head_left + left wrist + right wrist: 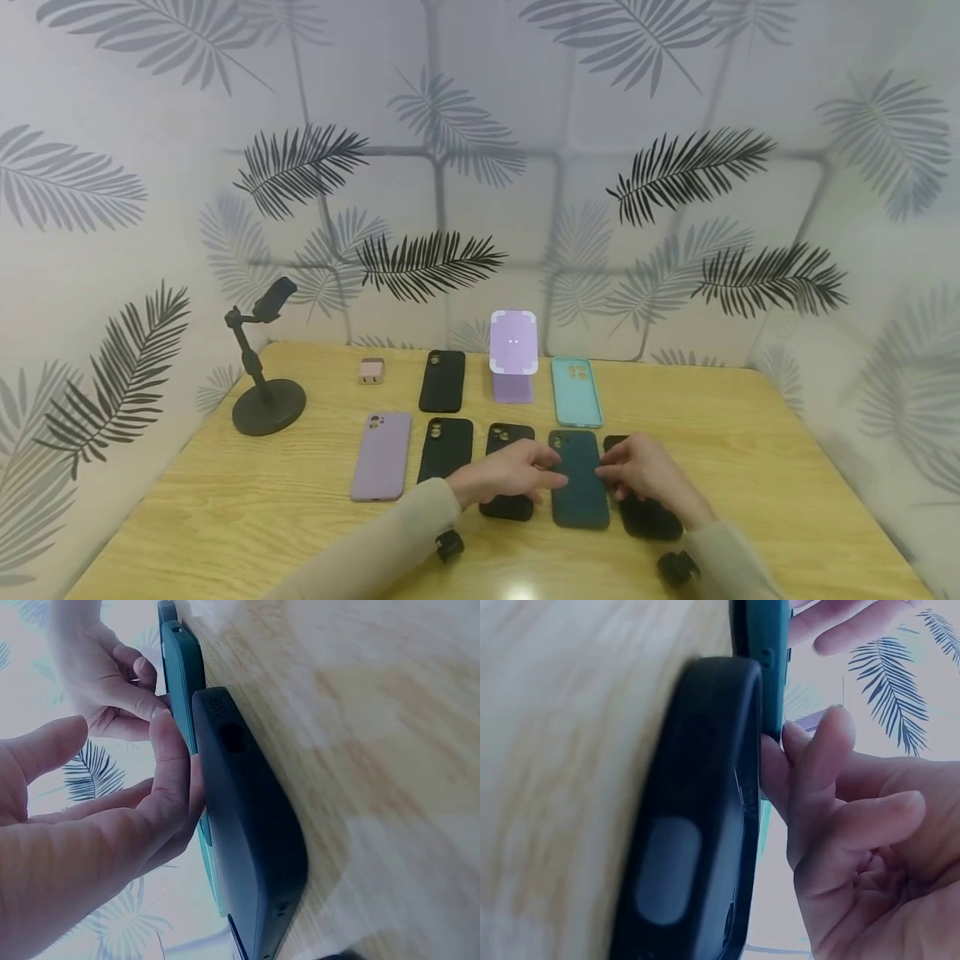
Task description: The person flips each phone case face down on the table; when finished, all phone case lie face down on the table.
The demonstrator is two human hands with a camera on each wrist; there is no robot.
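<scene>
- The dark teal phone case (578, 479) lies flat on the wooden table (787, 467), in the front row of cases, straight in front of the lilac phone stand (513, 354) (which stands upright near the back edge).
- It is a deep blue-green, matte, with rounded corners; its camera end points toward the stand.
- The left hand (513, 471) comes in from the case's left side, fingers nearly straight, their tips against the case's left edge; the left wrist view shows the fingertips (169, 731) pressed to it rather than curled round it.
- The right hand (641, 468) meets the case from its right side, fingers bent, tips at the right edge; whether they truly pinch it I cannot tell.
- A black case (508, 467) lies just left of the teal one, partly under the left hand, and another black case (648, 515) just right, under the right hand.
- A light turquoise case (576, 391) lies just right of the stand.
</scene>
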